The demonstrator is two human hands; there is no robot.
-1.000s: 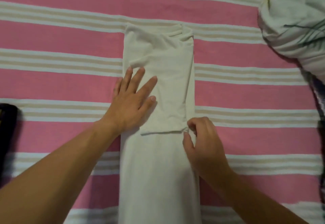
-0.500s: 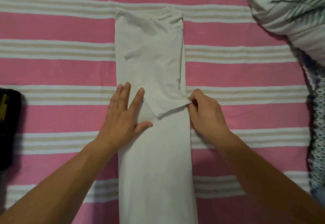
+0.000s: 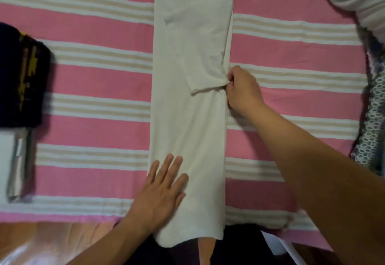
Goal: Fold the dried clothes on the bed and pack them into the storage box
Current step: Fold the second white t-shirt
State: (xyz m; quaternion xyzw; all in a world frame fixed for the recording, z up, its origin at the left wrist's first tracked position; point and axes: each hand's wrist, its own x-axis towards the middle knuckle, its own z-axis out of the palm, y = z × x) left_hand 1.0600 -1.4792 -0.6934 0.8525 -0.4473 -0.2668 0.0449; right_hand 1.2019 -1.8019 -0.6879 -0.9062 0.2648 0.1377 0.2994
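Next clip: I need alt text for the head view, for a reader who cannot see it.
A white garment folded into a long strip lies on a pink striped bedsheet; the right hand pinches its folded sleeve at the right edge while the left hand presses flat near the bottom. A dark folded garment sits at far left.

Cream garment (image 3: 187, 119), folded into a long narrow strip, flat lengthwise on the pink striped bed (image 3: 93, 77)

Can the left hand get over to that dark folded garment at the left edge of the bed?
Probably yes. The left hand lies flat on the white shirt, holding nothing, and only bare striped bedsheet lies between it and the dark folded garment.
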